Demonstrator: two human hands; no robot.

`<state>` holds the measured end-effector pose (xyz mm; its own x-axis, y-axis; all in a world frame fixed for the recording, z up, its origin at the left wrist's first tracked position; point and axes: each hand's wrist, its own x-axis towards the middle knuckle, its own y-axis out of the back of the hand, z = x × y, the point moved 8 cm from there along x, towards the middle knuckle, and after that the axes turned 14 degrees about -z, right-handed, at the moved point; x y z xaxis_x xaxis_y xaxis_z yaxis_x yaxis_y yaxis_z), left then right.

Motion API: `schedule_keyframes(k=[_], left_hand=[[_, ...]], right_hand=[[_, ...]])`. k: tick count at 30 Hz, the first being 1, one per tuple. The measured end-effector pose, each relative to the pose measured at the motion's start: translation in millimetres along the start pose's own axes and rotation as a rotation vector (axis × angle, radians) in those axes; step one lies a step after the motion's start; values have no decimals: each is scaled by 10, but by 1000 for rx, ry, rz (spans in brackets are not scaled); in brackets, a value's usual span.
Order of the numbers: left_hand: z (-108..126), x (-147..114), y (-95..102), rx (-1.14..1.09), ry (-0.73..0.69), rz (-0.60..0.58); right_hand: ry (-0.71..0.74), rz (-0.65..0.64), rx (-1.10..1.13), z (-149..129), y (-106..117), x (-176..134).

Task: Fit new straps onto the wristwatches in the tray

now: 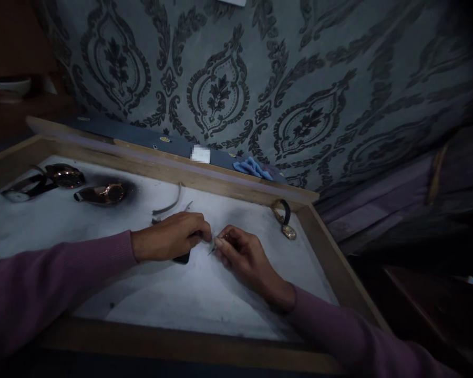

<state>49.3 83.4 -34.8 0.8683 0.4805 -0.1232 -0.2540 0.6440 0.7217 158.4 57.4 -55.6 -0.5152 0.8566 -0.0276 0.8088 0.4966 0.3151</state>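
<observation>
My left hand [175,236] is closed, its fingers curled down over the white surface of the tray; whatever they hold is hidden. Facing it, my right hand [246,257] pinches a thin pointed tool [211,251] between thumb and fingertips, too small and dim to name more exactly. A dark flat object [182,258] shows from beneath my left hand. Just behind that hand lies a curved metal strip [169,206], and the end of another thin piece [188,205] sticks up beside it.
A shallow wooden tray [350,268] with a white lining surrounds both hands. Several wristwatches lie at its left, one with a rose-gold case [114,193]. A gold watch with a dark strap [289,231] rests near the right wall. Behind the rim sits a blue cloth [253,168].
</observation>
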Motion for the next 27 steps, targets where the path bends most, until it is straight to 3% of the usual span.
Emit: schedule_keyframes(k=[5, 12, 15, 21, 27], left_hand=[[0, -4, -11, 14, 10, -13], [5, -3, -12, 23, -3, -11], [5, -7, -14, 27, -8, -13], [11, -10, -16, 9, 21, -28], [11, -6, -10, -6, 24, -22]], right_hand=[[-134, 42, 253, 151, 30, 29], [-176, 75, 279, 174, 67, 29], [-109, 106, 119, 93, 124, 20], [189, 75, -505, -287, 82, -23], [299, 31, -697, -370, -29, -45]])
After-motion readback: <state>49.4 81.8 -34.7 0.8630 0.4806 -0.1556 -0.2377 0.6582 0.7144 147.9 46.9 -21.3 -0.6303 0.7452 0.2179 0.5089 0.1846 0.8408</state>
